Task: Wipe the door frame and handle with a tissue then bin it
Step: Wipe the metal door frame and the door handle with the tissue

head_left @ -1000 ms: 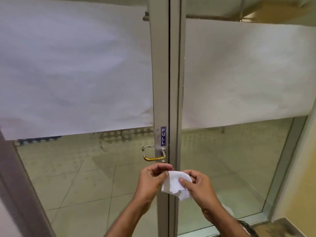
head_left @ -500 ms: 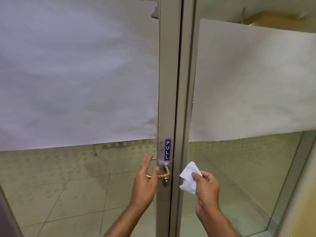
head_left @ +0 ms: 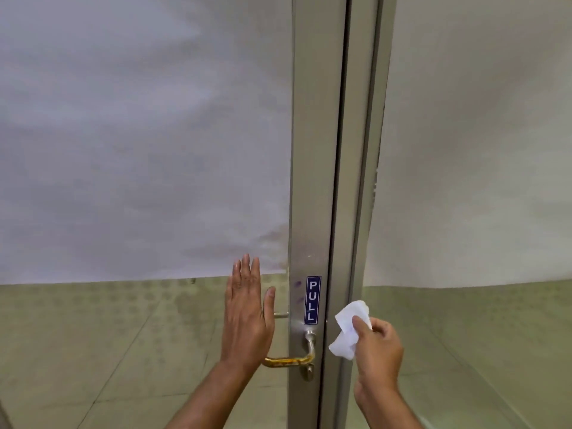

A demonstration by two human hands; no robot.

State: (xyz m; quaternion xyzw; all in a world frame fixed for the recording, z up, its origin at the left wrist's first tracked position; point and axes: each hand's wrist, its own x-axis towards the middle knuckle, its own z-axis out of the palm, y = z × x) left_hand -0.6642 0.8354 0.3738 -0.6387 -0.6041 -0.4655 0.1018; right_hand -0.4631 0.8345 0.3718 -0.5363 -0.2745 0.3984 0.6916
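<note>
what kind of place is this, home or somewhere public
Probably a shop or office entrance: grey aluminium-framed glass door, a blue PULL sticker above a brass lever handle, and white paper sheets covering the glass.

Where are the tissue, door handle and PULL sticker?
tissue (head_left: 349, 329), head view, middle of the crumpled sheet.
door handle (head_left: 289, 362), head view, brass lever bar.
PULL sticker (head_left: 313, 300), head view, centre of label.

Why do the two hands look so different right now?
The left hand is open and flat, fingers straight up, against the glass beside the brass handle; the right hand is curled shut. The left hand holds nothing; the right hand pinches a crumpled white tissue. Both are bare and near the door frame.
</note>
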